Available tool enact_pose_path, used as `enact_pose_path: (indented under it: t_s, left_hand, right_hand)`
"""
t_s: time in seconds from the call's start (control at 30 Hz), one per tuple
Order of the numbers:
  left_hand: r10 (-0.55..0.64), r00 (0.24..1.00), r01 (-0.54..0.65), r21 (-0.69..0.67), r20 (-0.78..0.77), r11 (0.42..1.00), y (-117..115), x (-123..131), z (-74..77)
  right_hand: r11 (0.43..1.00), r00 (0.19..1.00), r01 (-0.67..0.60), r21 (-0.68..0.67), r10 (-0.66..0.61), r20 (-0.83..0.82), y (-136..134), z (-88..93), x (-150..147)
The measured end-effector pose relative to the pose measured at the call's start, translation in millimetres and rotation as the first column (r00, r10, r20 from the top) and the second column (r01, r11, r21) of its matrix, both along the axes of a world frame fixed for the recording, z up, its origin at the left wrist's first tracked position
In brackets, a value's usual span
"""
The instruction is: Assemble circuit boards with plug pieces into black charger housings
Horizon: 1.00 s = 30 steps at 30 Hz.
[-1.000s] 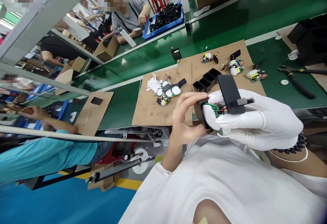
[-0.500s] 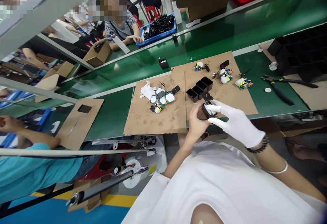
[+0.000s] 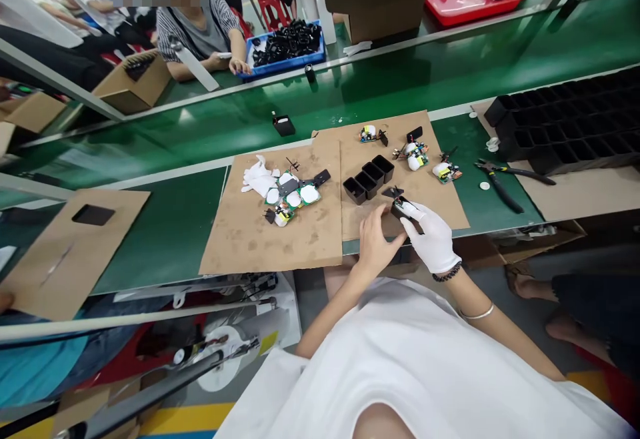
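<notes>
A small open black plastic case [image 3: 399, 209] sits between my two hands above the front edge of the cardboard. My bare left hand [image 3: 376, 244] grips its left side with bent fingers, the thumb near its lower end. My right hand [image 3: 432, 235], in a white glove, holds it from the right, covering much of it. A dark flap with a bit of wiring [image 3: 393, 191] sticks out at the case's top. Just beyond stands a row of several open black cases [image 3: 370, 177]. Circuit boards with white parts [image 3: 416, 157] lie farther back on the cardboard.
Left on the cardboard [image 3: 280, 252] lie a white glove [image 3: 258, 177] and a clump of circuit boards [image 3: 295, 192]. Black-handled pliers [image 3: 505, 179] rest at right, near many black cases [image 3: 565, 125]. A co-worker sits across the green belt [image 3: 200, 122] by a blue tray [image 3: 287, 62].
The view has shifted, so the bench contents appear farther left. My right hand has closed in around the black case, its fingers now lying more over it. My left hand stays beside it.
</notes>
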State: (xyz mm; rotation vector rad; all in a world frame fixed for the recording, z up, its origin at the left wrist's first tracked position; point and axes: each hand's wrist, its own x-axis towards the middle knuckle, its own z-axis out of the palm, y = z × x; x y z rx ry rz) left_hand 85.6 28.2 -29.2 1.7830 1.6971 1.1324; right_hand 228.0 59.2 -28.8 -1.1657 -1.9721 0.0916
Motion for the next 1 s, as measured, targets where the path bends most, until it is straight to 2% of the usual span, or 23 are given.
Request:
enact_pose_path:
  t_s: [0.1,0.2,0.3,0.37,0.47,0.5,0.57,0.63,0.7,0.73,0.77,0.8,0.87,0.9,1.0]
  left_hand:
    - [0.002,1.000,-0.002,-0.028,-0.022,1.000,1,4,-1.2]
    - [0.031,0.999,-0.032,-0.044,-0.012,0.999,4,7,-0.4]
    - [0.045,0.999,-0.045,-0.041,0.016,0.998,6,9,1.2]
    - [0.059,0.998,-0.058,-0.036,0.033,0.998,10,11,1.3]
    - [0.051,0.994,-0.049,-0.018,0.092,0.999,21,14,-0.2]
    - [0.017,0.991,-0.015,-0.015,0.133,1.000,27,13,-0.9]
    - [-0.122,0.964,0.130,-0.019,0.237,0.991,36,8,-2.2]
    - [-0.300,0.896,0.327,-0.029,0.328,0.945,43,-2,-2.7]
    - [-0.408,0.835,0.451,-0.036,0.368,0.892,45,-12,-2.7]
    - [-0.428,0.822,0.476,-0.039,0.374,0.879,44,-17,-2.6]
    - [-0.431,0.820,0.480,-0.043,0.376,0.876,43,-20,-2.5]
    - [-0.428,0.821,0.478,-0.046,0.378,0.877,42,-22,-2.4]
    - [-0.420,0.823,0.474,-0.056,0.383,0.879,40,-22,-1.6]
    - [-0.412,0.825,0.468,-0.060,0.386,0.882,39,-21,-1.0]
    - [-0.343,0.867,0.382,-0.042,0.361,0.923,38,-10,1.7]
  right_hand:
    - [0.998,0.998,0.059,-0.017,-0.059,0.017,2,-9.5,-2]
    - [0.999,0.999,0.046,-0.025,-0.046,0.009,0,-10.9,-4]
    - [0.994,0.998,-0.016,-0.112,0.009,-0.066,-4,0.2,-1]
    - [0.984,0.977,-0.044,-0.172,0.006,-0.211,0,12.6,4]
    - [0.947,0.907,-0.178,-0.268,0.052,-0.419,27,33.2,19]
    - [0.907,0.896,-0.276,-0.318,0.123,-0.426,41,39.3,24]
    - [0.772,0.875,-0.463,-0.436,0.318,-0.365,70,49.2,36]
    - [0.556,0.789,-0.611,-0.563,0.480,-0.382,94,54.9,46]
    - [0.326,0.707,-0.674,-0.663,0.545,-0.451,107,56.2,53]
    - [0.245,0.688,-0.677,-0.694,0.544,-0.480,110,55.6,55]
    - [0.205,0.688,-0.672,-0.711,0.527,-0.499,110,54.8,57]
    - [0.204,0.700,-0.666,-0.717,0.502,-0.508,108,53.9,58]
    - [0.280,0.742,-0.650,-0.707,0.433,-0.511,99,53.3,58]
    - [0.339,0.768,-0.632,-0.697,0.392,-0.506,92,53.6,57]
    - [0.570,0.851,-0.512,-0.642,0.231,-0.472,67,55.3,51]
